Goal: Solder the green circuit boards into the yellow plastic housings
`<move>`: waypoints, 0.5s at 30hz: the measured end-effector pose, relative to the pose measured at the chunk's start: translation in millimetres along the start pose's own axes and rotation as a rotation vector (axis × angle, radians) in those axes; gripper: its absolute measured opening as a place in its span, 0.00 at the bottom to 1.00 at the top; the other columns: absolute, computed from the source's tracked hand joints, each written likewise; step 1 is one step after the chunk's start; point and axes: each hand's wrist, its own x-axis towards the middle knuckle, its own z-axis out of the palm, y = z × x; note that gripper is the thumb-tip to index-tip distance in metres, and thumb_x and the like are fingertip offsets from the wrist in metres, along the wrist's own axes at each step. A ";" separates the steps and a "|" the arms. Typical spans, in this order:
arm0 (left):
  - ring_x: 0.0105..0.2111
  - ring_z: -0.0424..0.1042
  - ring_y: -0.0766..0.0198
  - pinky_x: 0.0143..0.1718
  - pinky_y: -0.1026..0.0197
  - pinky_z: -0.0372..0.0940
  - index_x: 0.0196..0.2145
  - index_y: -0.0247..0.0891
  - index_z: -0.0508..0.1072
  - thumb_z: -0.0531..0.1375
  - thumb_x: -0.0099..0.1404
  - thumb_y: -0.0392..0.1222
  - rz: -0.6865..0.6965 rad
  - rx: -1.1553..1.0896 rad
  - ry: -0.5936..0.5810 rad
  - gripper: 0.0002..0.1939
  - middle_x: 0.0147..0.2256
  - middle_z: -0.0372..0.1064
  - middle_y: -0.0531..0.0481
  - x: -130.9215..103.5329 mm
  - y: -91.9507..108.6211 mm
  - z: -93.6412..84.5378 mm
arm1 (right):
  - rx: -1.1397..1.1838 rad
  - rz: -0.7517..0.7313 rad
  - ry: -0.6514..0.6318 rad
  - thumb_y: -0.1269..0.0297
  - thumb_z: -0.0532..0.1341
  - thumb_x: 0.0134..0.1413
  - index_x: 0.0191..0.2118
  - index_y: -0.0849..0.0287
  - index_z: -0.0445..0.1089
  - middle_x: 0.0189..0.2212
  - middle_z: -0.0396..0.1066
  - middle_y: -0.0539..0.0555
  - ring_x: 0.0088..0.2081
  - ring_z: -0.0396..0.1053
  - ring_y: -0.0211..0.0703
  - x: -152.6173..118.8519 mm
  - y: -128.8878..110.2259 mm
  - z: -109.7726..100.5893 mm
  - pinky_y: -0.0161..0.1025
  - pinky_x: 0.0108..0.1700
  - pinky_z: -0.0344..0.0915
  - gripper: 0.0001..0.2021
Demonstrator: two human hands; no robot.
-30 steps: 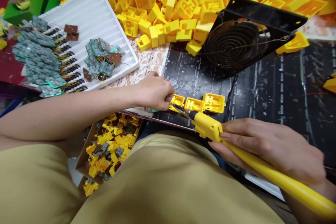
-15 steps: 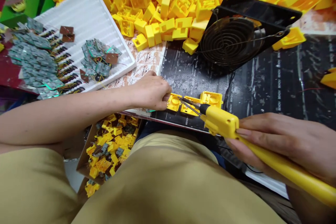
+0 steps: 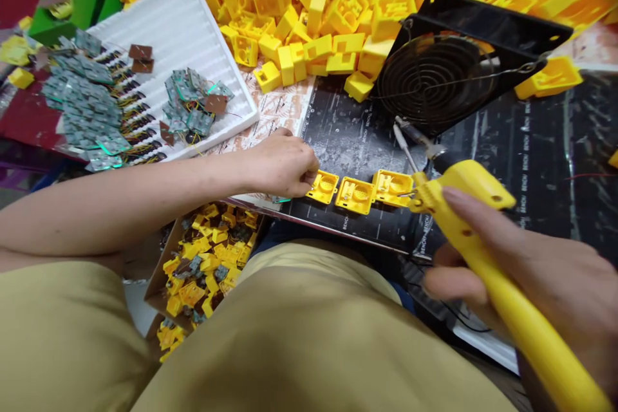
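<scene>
Three open yellow housings lie in a row near the table's front edge: a left one (image 3: 325, 187), a middle one (image 3: 355, 195) and a right one (image 3: 393, 187). My left hand (image 3: 286, 164) is closed at the left housing's edge, its fingertips pinched on that edge. In my right hand (image 3: 521, 270) is a yellow soldering tool (image 3: 487, 264), gripped by its handle. The tool's metal tip points up and left, above the table behind the right housing, near the fan.
A black fan (image 3: 427, 80) stands behind the housings. Yellow housings (image 3: 299, 6) are heaped at the back. A white tray (image 3: 193, 19) with circuit boards (image 3: 87, 103) lies left. Below the table edge is a cardboard box (image 3: 164, 277) of yellow parts.
My right hand has turned the yellow tool, and its tip has moved from the left and middle housings up and right towards the fan. My left hand has stayed at the left housing.
</scene>
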 end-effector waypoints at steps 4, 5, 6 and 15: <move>0.42 0.73 0.60 0.60 0.49 0.51 0.38 0.44 0.80 0.57 0.64 0.40 0.090 -0.051 0.098 0.11 0.39 0.78 0.52 -18.9 -11.8 -7.6 | 0.016 -0.073 -0.026 0.70 0.62 0.63 0.53 0.57 0.67 0.28 0.71 0.47 0.25 0.67 0.34 11.3 0.5 10.0 0.34 0.30 0.63 0.14; 0.46 0.73 0.58 0.61 0.48 0.50 0.43 0.44 0.78 0.57 0.65 0.41 0.101 -0.080 0.152 0.12 0.44 0.77 0.51 -23.7 -14.1 -5.7 | 0.004 -0.100 -0.017 0.71 0.63 0.62 0.50 0.58 0.68 0.29 0.72 0.48 0.27 0.68 0.35 13.1 3.8 13.6 0.33 0.32 0.64 0.12; 0.50 0.71 0.56 0.61 0.48 0.51 0.49 0.43 0.76 0.57 0.66 0.42 0.115 -0.112 0.211 0.15 0.50 0.75 0.47 -27.5 -15.1 -1.2 | -0.015 -0.130 -0.005 0.71 0.64 0.60 0.49 0.59 0.68 0.31 0.72 0.49 0.29 0.69 0.36 14.7 8.1 17.7 0.34 0.35 0.66 0.12; 0.57 0.66 0.55 0.58 0.55 0.61 0.64 0.32 0.62 0.49 0.73 0.40 0.283 -0.069 0.514 0.24 0.59 0.65 0.34 7.1 -8.5 89.0 | -0.069 -0.304 -0.015 0.52 0.59 0.65 0.49 0.61 0.63 0.36 0.72 0.58 0.35 0.72 0.50 36.7 37.8 73.5 0.46 0.41 0.68 0.17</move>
